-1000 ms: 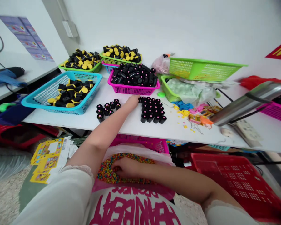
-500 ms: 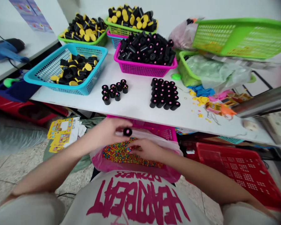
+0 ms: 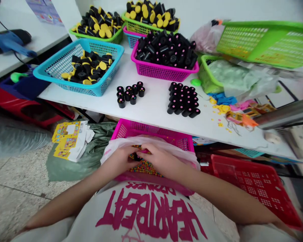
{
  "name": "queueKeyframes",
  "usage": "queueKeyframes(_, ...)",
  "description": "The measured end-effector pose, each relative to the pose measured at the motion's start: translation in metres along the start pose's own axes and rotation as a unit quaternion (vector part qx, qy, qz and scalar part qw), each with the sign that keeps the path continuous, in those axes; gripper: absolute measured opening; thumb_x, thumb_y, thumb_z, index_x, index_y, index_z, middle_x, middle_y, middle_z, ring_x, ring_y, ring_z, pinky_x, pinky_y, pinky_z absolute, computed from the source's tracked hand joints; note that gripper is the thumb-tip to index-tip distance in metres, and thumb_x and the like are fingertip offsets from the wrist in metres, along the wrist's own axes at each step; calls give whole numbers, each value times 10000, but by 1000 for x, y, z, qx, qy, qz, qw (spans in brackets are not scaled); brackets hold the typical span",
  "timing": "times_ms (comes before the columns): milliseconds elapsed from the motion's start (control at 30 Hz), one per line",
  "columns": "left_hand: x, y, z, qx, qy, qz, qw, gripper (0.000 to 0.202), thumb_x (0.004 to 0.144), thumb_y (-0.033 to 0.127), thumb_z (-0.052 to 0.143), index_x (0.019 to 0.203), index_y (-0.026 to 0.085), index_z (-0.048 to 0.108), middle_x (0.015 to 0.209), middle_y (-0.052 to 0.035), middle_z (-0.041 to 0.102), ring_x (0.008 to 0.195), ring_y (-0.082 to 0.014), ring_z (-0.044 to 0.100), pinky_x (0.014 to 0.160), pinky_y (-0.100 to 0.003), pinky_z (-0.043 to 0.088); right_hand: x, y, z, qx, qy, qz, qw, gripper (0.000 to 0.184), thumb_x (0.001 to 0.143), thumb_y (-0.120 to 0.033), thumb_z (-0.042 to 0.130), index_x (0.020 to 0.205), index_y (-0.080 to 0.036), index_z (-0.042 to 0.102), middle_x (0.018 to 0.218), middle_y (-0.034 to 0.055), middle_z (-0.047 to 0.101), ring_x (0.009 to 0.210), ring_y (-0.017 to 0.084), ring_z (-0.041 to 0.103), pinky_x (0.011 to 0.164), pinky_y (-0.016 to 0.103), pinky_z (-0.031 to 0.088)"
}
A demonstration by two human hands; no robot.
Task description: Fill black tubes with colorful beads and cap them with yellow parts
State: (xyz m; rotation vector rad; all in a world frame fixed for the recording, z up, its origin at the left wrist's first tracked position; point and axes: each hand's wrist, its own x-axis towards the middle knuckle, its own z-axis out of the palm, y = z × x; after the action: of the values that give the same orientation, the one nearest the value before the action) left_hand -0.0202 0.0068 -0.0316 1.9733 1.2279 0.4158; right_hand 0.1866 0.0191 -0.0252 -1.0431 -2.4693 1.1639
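My left hand [image 3: 120, 161] is closed around a small black cup [image 3: 136, 157], held low over a bag of coloured beads [image 3: 148, 168]. My right hand [image 3: 159, 158] meets it from the other side, its fingers bunched at the cup's top. What those fingers hold, if anything, is hidden; a bit of pink shows beside them. The beads lie in a pale plastic bag [image 3: 108, 148] inside a pink basket [image 3: 121, 129] against my lap. On the table in front stand a loose group of black cups [image 3: 127, 95] and a tight block of them [image 3: 183, 99], with pink dots inside.
A magenta basket [image 3: 164, 72] of black cups stands behind. A blue basket [image 3: 101, 88] and green baskets [image 3: 116, 38] hold black pieces with yellow caps. A green basket [image 3: 212, 79], a metal pole [image 3: 280, 114] and a red crate [image 3: 257, 188] are on the right.
My left hand has brought the black cup down towards the beads. My right hand has lifted out of the beads and come to the cup. The view has shifted slightly.
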Motion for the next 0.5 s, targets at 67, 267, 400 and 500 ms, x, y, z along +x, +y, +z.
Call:
queueKeyframes(67,1,-2,0,-2,5,13,1000,249,764,141,705,1010,178,698,1051,-54,744,952,-206,671,857,-306,502,-1,-5,1,-21,10,-1,1000,267,1007,-265,418,1221,-198,563,1218,89,596,1138,207,561,1016,390,435)
queueKeyframes(267,1,-9,7,-5,22,36,999,257,780,161,693,1036,183,691,1042,-53,744,944,-208,676,869,-328,514,-1,-12,-5,-102,30,-23,994,262,1005,-264,420,1197,-202,587,1180,91,609,1123,212,561,987,385,456)
queueKeyframes(400,-5,-6,-7,-17,48,54,997,282,804,244,680,1084,210,695,1049,-42,748,939,-196,691,864,-316,539,-10,-14,-24,-137,50,-38,989,314,989,-200,413,1240,-196,601,1246,113,594,1180,227,538,1002,401,453)
queueKeyframes(500,0,-6,-39,15,159,28,987,298,818,303,662,1098,206,702,1078,-51,735,959,-194,688,897,-315,540,-18,-4,-26,-177,-3,-33,984,304,949,-160,455,1165,-166,668,1161,136,639,1087,247,590,941,406,484)
